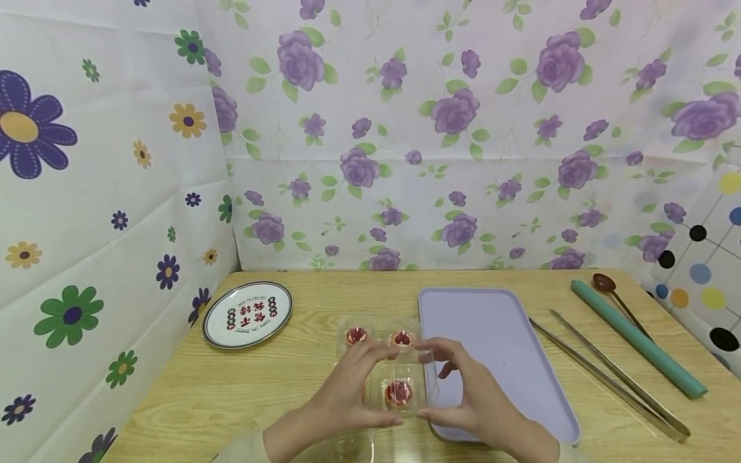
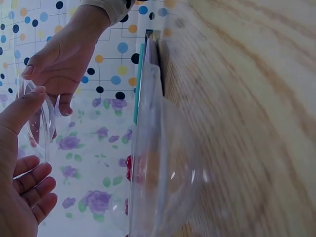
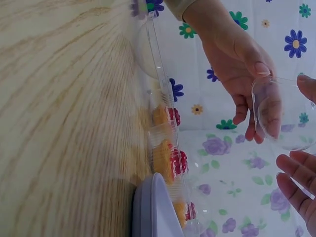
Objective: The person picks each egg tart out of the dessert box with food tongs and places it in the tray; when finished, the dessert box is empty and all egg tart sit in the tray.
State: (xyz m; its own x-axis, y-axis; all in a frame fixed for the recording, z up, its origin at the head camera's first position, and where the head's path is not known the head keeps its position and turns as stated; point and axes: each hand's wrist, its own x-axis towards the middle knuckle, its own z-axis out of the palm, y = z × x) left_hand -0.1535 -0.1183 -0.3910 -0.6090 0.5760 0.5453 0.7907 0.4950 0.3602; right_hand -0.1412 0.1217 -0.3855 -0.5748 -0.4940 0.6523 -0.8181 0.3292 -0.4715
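My left hand (image 1: 347, 392) and right hand (image 1: 477, 392) face each other, holding a clear plastic lid (image 3: 289, 116) between them. Each thumb lies at the lid's near edge, with fingers toward its far side. Beneath the lid, apart from it, clear plastic packaging (image 1: 376, 370) rests on the table. Inside are several small cakes (image 1: 399, 393) with glossy red topping; the left wrist view shows the packaging's rounded clear dome (image 2: 182, 173) from the side. One cake at the left is mostly hidden by my left hand.
A lilac tray (image 1: 492, 360) lies right of the packaging, close against it. Beyond it are metal tongs (image 1: 613, 379), a green roll (image 1: 637, 337) and a dark brown spoon (image 1: 604, 283). A white plate (image 1: 217, 321) with red characters sits at the back left. Patterned cloth (image 1: 370, 167) walls surround the wooden table.
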